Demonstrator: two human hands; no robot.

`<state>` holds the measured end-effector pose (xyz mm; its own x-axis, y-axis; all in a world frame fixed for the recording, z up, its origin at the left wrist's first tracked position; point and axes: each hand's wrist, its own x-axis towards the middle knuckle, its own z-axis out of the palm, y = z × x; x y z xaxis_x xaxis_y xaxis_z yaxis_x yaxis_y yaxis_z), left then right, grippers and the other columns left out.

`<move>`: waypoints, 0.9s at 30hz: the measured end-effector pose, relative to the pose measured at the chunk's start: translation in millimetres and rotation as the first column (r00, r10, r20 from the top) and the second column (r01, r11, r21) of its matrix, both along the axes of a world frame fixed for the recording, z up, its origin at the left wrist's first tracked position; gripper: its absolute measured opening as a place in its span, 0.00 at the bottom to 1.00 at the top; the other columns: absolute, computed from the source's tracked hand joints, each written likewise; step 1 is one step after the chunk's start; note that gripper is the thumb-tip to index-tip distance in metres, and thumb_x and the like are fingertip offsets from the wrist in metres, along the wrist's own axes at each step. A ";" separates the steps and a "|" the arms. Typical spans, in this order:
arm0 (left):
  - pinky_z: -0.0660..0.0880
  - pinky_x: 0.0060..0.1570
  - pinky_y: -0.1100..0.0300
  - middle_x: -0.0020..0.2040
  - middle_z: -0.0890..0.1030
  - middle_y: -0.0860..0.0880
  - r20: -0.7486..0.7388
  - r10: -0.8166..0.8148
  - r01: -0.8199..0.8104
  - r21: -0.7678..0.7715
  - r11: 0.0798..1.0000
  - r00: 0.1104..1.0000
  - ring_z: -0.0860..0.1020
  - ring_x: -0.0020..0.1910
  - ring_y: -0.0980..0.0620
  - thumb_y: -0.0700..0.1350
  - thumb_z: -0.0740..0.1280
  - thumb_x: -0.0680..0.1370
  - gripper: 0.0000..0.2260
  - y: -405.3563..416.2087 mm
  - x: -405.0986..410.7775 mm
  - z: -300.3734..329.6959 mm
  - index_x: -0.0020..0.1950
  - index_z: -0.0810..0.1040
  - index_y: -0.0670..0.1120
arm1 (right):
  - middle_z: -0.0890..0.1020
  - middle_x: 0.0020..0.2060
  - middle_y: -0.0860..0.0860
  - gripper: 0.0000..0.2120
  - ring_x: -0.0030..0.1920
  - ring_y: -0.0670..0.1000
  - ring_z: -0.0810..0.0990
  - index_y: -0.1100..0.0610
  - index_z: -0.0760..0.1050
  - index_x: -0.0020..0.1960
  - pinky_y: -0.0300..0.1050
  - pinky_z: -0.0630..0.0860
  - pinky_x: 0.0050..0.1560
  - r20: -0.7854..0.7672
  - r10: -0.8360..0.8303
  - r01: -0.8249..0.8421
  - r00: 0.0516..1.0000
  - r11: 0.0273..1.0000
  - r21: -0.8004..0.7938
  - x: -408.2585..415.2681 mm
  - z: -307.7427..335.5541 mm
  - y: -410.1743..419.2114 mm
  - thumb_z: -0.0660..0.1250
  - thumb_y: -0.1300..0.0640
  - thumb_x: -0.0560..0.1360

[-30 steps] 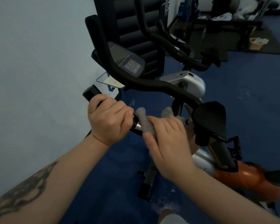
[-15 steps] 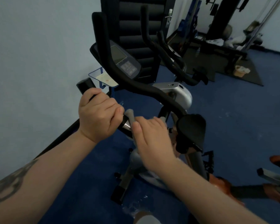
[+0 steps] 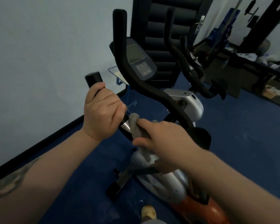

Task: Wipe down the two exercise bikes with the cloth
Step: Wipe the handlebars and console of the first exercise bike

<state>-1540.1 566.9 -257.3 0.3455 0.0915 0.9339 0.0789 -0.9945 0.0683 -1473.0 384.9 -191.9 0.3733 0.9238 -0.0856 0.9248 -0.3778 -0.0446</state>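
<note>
Blue gym floor (image 3: 249, 143) below; left hand (image 3: 102, 113) fists the near bike's handlebar (image 3: 94, 80), right hand (image 3: 165, 138) clamps the grey cloth (image 3: 136, 126) around it

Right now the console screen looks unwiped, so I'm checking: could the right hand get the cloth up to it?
Probably yes. The right hand grips the cloth on the handlebar, just below the console. Only the curved black bar partly crosses the screen; the hand could pass beside it.

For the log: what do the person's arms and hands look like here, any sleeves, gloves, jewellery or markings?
Both forearms are bare, with no sleeves in view. The left hand and right hand wear no gloves, and no rings or watch show. A dark, blurred tattoo runs along the left forearm; the right forearm shows no marking.
</note>
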 end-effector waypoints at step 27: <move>0.59 0.70 0.52 0.49 0.80 0.50 -0.240 0.237 -0.320 -0.415 0.852 0.942 0.72 0.63 0.49 0.43 0.58 0.79 0.13 -74.3 -6.3 6.7 0.38 0.76 0.45 | 0.79 0.48 0.39 0.14 0.49 0.43 0.75 0.38 0.72 0.62 0.41 0.72 0.47 -0.326 0.630 -0.692 0.704 0.712 -0.119 127.0 4.6 8.4 0.64 0.42 0.77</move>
